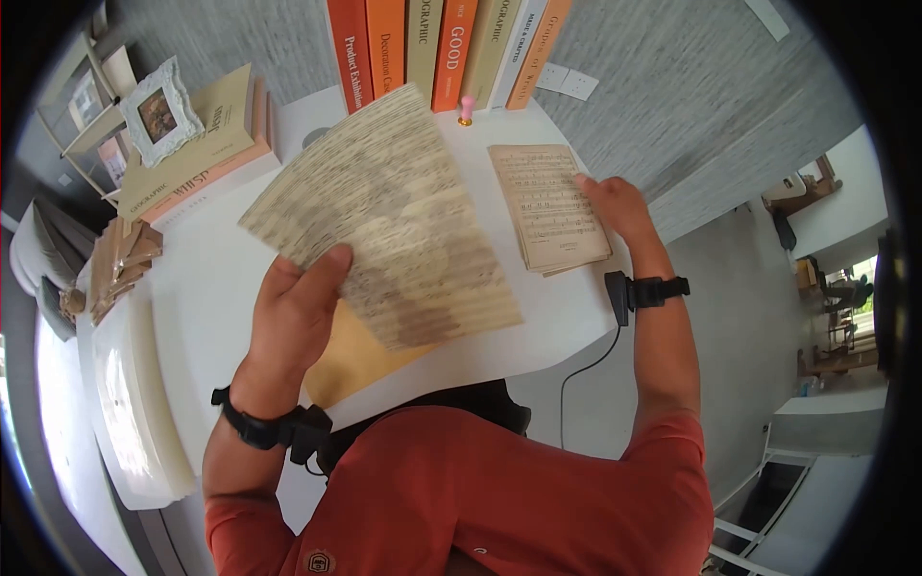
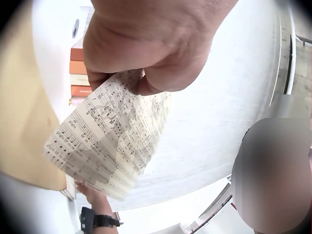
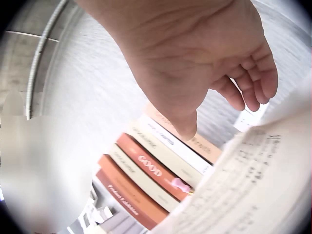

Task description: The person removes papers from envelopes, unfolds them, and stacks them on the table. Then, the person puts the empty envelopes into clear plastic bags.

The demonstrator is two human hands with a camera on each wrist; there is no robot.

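"Sheet music (image 1: 408, 230)?"

"Left hand (image 1: 303, 312) pinches it above the tabletop (image 1: 206, 269), a gap from the page stack (image 1: 547, 211)."

"Right hand (image 1: 618, 206)?"

"Fingers relaxed, at the stack's outer side, near the tabletop's right edge."

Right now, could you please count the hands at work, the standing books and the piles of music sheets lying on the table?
Left hand and right hand: 2
Standing books: 7
Piles of music sheets lying on the table: 1
Total: 10

A red short-sleeved shirt (image 1: 480, 480) bears a small dark emblem (image 1: 319, 562); black wrist straps (image 1: 663, 291) carry black units (image 1: 618, 298), a thin dark cable (image 1: 577, 368) leaving the right one.
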